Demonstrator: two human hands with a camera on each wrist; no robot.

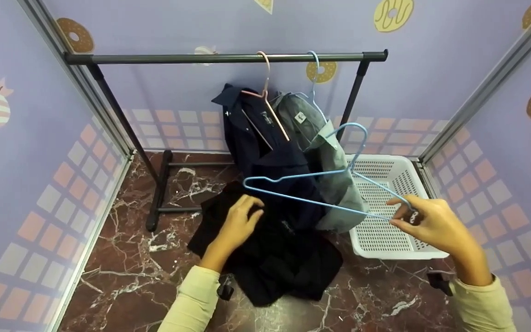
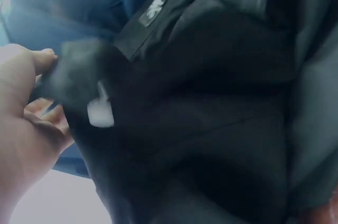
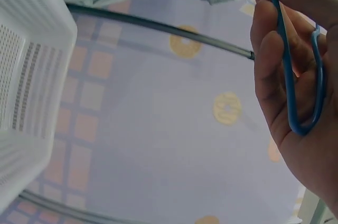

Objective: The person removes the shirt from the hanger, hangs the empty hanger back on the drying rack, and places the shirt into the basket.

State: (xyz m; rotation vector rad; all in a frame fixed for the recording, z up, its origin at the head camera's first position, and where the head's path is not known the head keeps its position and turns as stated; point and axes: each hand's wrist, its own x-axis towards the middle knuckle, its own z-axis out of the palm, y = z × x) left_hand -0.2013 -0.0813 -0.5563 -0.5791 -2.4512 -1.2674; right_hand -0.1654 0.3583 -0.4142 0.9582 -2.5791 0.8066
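A black garment (image 1: 270,263) lies bunched on the floor in the head view. My left hand (image 1: 239,223) is at its upper left part, and in the left wrist view the thumb and fingers pinch an edge of the dark cloth (image 2: 211,129). A pale label shows inside it. My right hand (image 1: 438,228) grips one end of a light blue wire hanger (image 1: 307,200). The hanger is held in the air with its hook upward, and its other end reaches over the dark clothing. In the right wrist view, the fingers curl around the hanger's rounded end (image 3: 289,84).
Behind stands a dark metal clothes rack (image 1: 178,59). From its bar hang a navy shirt (image 1: 238,124) on a pink hanger and a grey-green shirt (image 1: 334,161) on a blue one. A white plastic basket (image 1: 404,254) sits at the right. Patterned walls enclose the marbled floor (image 1: 132,281).
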